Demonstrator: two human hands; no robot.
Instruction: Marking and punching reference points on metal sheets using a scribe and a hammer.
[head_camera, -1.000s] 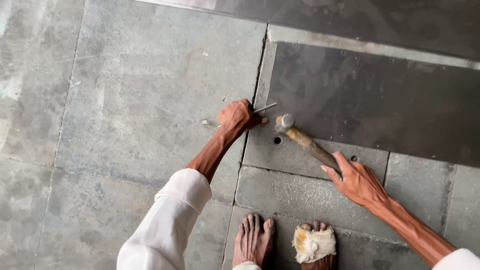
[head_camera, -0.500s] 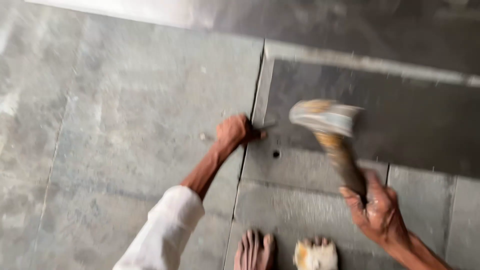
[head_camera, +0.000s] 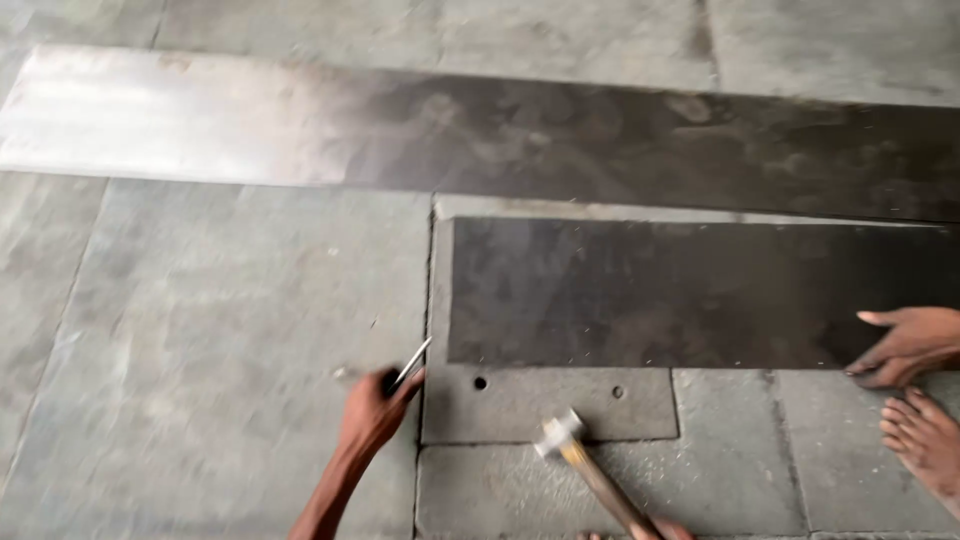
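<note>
The left hand (head_camera: 368, 415) has its fingers closed round a thin metal chisel (head_camera: 410, 364) at the grey stone floor (head_camera: 200, 330) seam — the wooden-handled hammer (head_camera: 585, 465) lies at four o'clock, its gripping right hand (head_camera: 655, 528) barely visible.

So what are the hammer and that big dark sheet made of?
The hammer looks like a dull grey metal head on a brownish wooden handle. The dark sheet seems to be thin metal: flat, straight-edged, with a mottled matte surface. The blur leaves both somewhat uncertain.

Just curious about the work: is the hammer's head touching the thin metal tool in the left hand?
No, the hammer sits apart from the thin metal tool held by the left hand.
</note>
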